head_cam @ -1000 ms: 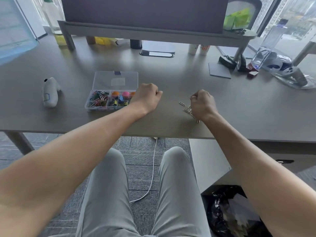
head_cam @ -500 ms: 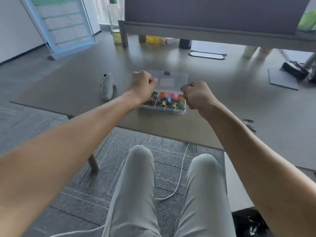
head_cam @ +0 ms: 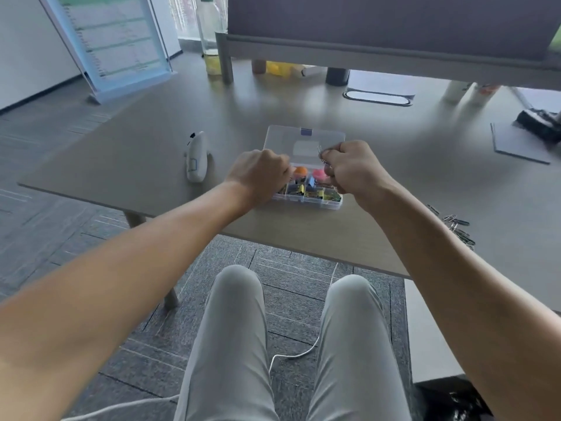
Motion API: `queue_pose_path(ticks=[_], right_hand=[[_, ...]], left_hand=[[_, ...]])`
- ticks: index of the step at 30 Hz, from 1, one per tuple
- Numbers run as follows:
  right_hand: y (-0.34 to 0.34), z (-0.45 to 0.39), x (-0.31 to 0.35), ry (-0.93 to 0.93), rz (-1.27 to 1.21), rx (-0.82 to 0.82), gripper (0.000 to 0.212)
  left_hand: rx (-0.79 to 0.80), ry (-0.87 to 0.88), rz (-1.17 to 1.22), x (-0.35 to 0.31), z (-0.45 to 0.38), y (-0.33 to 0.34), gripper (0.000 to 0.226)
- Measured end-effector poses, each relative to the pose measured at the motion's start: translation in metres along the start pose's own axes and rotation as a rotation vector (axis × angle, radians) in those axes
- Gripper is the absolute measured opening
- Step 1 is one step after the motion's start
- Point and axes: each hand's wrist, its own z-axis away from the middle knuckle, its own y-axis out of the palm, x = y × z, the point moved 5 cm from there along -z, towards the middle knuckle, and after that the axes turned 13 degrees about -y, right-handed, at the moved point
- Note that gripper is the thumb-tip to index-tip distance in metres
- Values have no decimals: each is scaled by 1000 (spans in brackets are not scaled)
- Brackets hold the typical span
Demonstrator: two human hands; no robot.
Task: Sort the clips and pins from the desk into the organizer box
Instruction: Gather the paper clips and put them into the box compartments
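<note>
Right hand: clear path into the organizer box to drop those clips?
Probably yes. The right hand, pinching silver clips, sits right over the organizer box, whose lid lies open. The left hand covers only the box's left end, so the right-side compartments look reachable.

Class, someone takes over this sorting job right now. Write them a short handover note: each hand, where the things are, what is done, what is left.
Right hand pinches paper clips above the open organizer box.
Left hand is curled at the box's left end; whether it holds anything cannot be told.
Done: the box's compartments already hold coloured clips and pins.
Left: drop the held clips in, then fetch the loose clips lying on the desk to the right.
</note>
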Motion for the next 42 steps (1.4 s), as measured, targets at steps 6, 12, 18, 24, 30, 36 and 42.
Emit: queue_pose_path(ticks=[6, 12, 18, 24, 30, 36, 42], right_hand=[[-4, 4, -3, 17, -1, -8, 23], [-6, 9, 1, 25, 40, -15, 34], [-2, 13, 4, 28, 32, -21, 25], [-2, 15, 4, 31, 36, -27, 22], [1, 8, 4, 27, 56, -26, 24], [12, -12, 15, -11, 123, -9, 32], [22, -26, 12, 2, 137, 2, 30]], left_hand=[[-75, 89, 16, 1, 3, 8, 34], [-130, 96, 31, 6, 5, 7, 34], [-136, 66, 62, 13, 8, 8, 31], [-154, 84, 73, 14, 9, 12, 39], [-177, 25, 150, 16, 7, 7, 41], [-66, -109, 458, 32, -6, 8, 40], [-49, -54, 613, 29, -13, 10, 45]])
